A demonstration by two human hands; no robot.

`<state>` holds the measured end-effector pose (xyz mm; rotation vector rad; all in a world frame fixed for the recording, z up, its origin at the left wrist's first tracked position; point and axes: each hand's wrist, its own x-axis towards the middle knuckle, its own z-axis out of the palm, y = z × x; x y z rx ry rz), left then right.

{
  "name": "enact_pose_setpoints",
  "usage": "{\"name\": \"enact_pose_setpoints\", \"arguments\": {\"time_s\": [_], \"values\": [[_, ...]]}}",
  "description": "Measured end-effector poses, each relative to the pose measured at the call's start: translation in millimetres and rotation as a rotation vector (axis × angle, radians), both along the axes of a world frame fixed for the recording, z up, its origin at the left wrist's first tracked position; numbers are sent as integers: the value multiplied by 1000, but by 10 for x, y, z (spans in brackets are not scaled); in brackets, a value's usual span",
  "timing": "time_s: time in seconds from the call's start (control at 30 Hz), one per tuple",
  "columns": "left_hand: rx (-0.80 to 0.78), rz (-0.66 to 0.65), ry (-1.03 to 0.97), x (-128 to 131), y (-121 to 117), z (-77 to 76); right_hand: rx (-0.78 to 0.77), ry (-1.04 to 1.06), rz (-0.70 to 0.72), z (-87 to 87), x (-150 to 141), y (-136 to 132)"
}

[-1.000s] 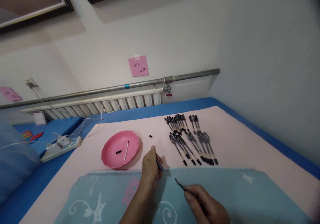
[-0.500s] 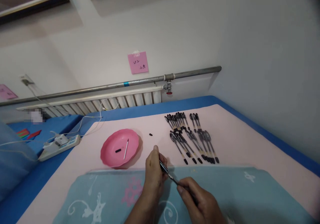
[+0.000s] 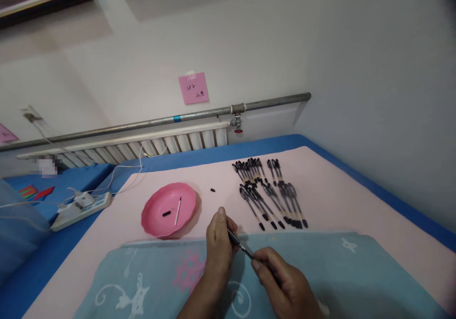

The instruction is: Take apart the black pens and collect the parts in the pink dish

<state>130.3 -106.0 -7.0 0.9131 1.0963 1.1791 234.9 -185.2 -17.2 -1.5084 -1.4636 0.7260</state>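
Note:
My left hand [image 3: 219,243] and my right hand [image 3: 283,283] meet over a light blue towel [image 3: 149,281], both closed on the two ends of one black pen [image 3: 239,245] that runs slantwise between them. Behind the hands lies a pink dish [image 3: 168,209] holding a white refill [image 3: 177,211] and a small black cap [image 3: 166,213]. Another small black cap [image 3: 213,190] rests loose on the pink cloth [image 3: 335,195]. To the right of it, several black pens [image 3: 270,193] lie in two rows.
A white power strip [image 3: 80,203] with cables sits on the blue surface at the left. A radiator [image 3: 142,146] and a metal pipe [image 3: 199,116] run along the wall behind, under a pink note [image 3: 193,87]. Picture frames hang at top left.
My right hand moved up and left, bringing its pen part against the part held in my left hand; the two pieces now join as one pen. The view shifted slightly.

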Motion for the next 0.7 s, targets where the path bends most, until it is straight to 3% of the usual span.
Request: {"name": "enact_pose_setpoints", "arguments": {"time_s": [0.3, 0.5, 0.7], "values": [[67, -31, 29, 37, -42, -2, -159, 240, 5, 19, -63, -7], [-60, -6, -186, 51, -20, -1, -66, 130, -60, -47, -90, 18], [-145, 67, -92, 103, -36, 5, -10, 83, -67, -96, -163, 29]]}}
